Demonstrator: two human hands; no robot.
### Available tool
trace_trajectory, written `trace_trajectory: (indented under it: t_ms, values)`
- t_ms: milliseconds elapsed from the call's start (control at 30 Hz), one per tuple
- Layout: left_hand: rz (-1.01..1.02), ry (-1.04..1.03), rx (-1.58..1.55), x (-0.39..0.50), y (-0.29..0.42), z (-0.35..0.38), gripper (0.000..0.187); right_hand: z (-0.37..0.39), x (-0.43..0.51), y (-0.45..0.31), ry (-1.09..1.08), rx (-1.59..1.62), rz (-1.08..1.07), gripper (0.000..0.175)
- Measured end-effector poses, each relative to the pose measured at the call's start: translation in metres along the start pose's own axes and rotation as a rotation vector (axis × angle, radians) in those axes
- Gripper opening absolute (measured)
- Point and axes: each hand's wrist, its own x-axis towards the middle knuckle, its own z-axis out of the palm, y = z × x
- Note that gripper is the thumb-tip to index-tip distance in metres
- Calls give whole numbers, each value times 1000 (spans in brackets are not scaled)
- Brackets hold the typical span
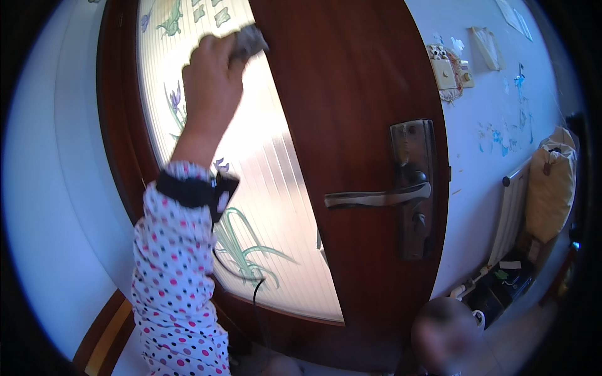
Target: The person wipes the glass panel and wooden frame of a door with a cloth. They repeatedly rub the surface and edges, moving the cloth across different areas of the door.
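My left hand (211, 82) is raised high against the door's patterned glass panel (263, 188). Bunched in its fingers is a grey cloth (249, 42), which lies over the border between the glass and the dark wooden door (338, 94). The hand and cloth are slightly blurred. Around my wrist, over a dotted sleeve (174, 282), sits a black strap (186, 188) with a small device and a cable hanging from it. To the lower right of the hand is the metal door handle (376, 196) on its lock plate (414, 235). My right hand is out of view.
Another person's blurred head (447, 333) is low at the bottom right, close to the door. Light switches (444, 74) are on the right wall. Beyond stand a radiator (510, 211), a hanging beige bag (550, 192) and a black box (484, 296).
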Motion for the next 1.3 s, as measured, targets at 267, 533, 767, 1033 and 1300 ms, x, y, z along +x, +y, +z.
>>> trace_trajectory:
  t_ms: [267,533,767,1033,1300]
  values:
    - [157,-212,-118,-80,69,-38,49,-13,18,34,10,359,93,32]
    - [48,54,34,-28,-2,0,32,10,12,42,20,338,34,34]
    - [-198,39,230,7,-66,5,33,14,15,65,39,358,16,46]
    - [-314,-17,111,-16,-68,-7,33,14,22,73,-96,402,98,61]
    - [-13,-35,-5,-79,30,-23,34,2,28,79,-140,409,132,77]
